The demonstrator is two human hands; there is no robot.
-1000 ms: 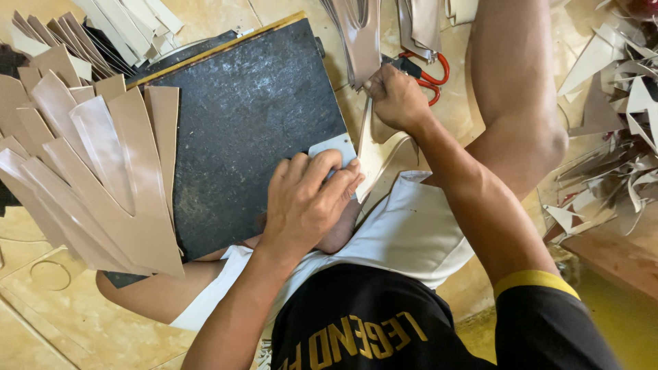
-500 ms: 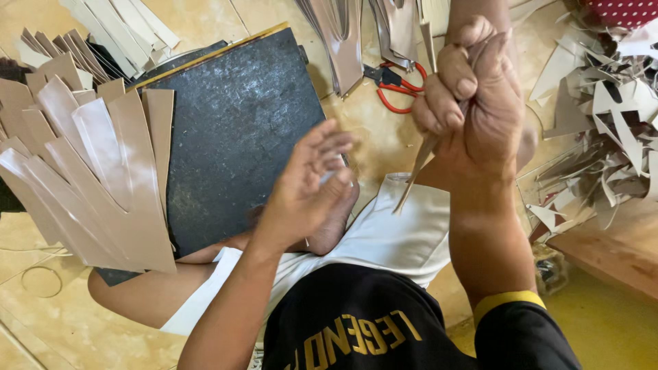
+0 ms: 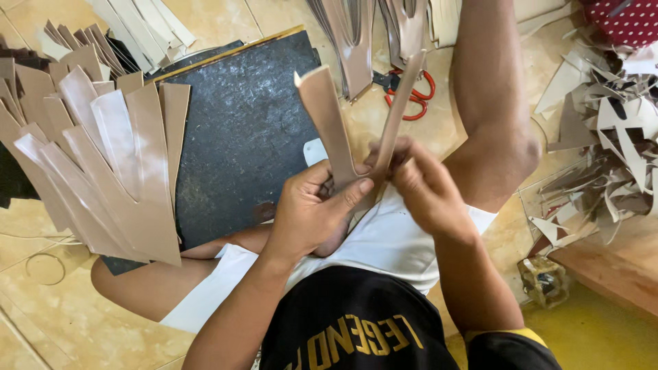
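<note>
Both hands on the tan strip
Left hand (image 3: pixel 312 209) pinches forked tan strip (image 3: pixel 329 123); right hand (image 3: pixel 421 185) fingers closed on its other arm.

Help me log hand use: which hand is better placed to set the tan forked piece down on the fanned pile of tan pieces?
Probably left. The left hand grips the tan forked piece at its base and lies nearer the fanned pile, which sits across the dark mat on that side. The right hand is farther away.
</note>
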